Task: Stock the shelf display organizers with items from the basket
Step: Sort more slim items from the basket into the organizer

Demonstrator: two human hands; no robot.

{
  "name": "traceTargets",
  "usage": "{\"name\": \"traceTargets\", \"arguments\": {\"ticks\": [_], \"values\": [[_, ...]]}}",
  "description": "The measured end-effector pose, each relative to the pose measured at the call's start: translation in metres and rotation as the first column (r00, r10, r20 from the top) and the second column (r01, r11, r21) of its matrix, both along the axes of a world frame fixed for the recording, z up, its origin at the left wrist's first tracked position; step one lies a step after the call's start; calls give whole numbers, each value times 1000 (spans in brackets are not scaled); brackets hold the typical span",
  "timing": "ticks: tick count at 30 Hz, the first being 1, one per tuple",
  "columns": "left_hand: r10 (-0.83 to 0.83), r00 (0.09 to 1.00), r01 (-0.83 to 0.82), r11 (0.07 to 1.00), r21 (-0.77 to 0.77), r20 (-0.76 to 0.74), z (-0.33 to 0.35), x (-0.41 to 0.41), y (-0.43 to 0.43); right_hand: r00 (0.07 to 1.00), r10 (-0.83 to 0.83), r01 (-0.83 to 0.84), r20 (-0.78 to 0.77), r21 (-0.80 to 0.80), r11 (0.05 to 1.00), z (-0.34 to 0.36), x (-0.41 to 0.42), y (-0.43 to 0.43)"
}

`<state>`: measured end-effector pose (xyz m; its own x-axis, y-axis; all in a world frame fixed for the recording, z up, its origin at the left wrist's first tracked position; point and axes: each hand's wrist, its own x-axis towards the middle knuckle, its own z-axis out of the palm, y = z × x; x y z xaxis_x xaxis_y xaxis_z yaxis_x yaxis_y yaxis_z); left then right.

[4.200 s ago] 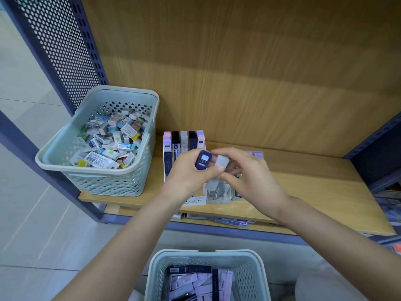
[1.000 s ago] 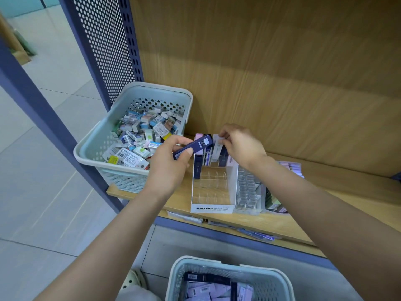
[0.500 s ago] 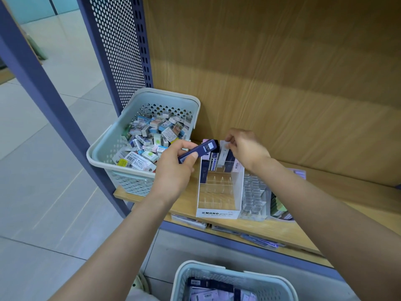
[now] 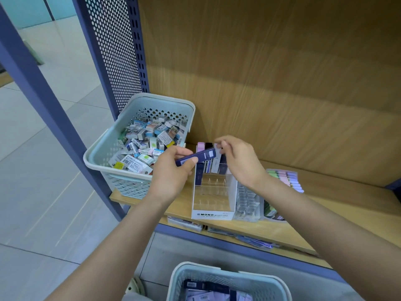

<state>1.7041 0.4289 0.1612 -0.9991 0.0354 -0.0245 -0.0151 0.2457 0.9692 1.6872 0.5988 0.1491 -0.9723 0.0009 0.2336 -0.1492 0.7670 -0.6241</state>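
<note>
While gripped between the thumb and curled fingers of the left hand (image 4: 171, 172), held just above the back-left corner of the white organizer (image 4: 213, 215): one slim navy box (image 4: 196, 157). Dark blue, long and narrow, with a pale label near its upper end. Long axis slanted, low end at the left palm, high end pointing right toward the right hand (image 4: 238, 161). Right fingertips pinching one pale pack (image 4: 217, 148), upright in the back row of the white organizer, beside one pink pack and one black pack. Three organizers side by side on the wooden shelf (image 4: 325, 203): the white organizer, a clear organizer (image 4: 247, 203), a third organizer (image 4: 282, 177) with pastel items. Two pale-blue baskets: a shelf basket (image 4: 104, 157) heaped with small boxes, a lower basket (image 4: 217, 271) holding flat packs.
</note>
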Motion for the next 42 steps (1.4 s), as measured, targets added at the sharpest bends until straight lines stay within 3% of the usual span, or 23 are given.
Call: {"name": "traceTargets", "arguments": {"ticks": [2, 5, 13, 17, 21, 23, 27, 35, 40, 42], "values": [[-40, 999, 39, 999, -21, -33, -1, 2, 1, 992, 64, -27, 110, -306, 952, 18, 26, -6], [-133, 989, 131, 991, -23, -62, 0, 6, 5, 963, 182, -86, 199, -412, 907, 29, 57, -4], [-354, 933, 351, 935, -46, -64, -4, 30, 37, 991, 129, -130, -21, -67, 989, 33, 97, 37], [-380, 925, 373, 909, -189, -4, -13, 47, 55, 994, 94, -87, -54, 118, 989, 30, 103, 55], [-442, 897, 417, 858, -300, -17, -28, 48, 60, 997, 45, -37, -55, 140, 989, 24, 98, 64], [-433, 897, 354, 823, -443, -88, -42, 39, 55, 999, 11, -6, -46, 96, 995, 21, 91, 68], [-464, 876, 239, 651, -721, -129, -74, 16, 41, 999, -33, 35, -33, 59, 998, 14, 68, 71], [-576, 816, 187, 339, -922, -46, -123, -10, 35, 1000, -6, 10, -16, 248, 969, -16, 15, 59], [-574, 815, 128, 305, -944, -75, -137, -2, 33, 995, 16, -52, 99, 368, 928, -33, -3, 49], [-568, 803, 37, 351, -936, -181, -145, -1, 32, 991, 22, -72, 132, 386, 920, -37, -7, 46]]}}
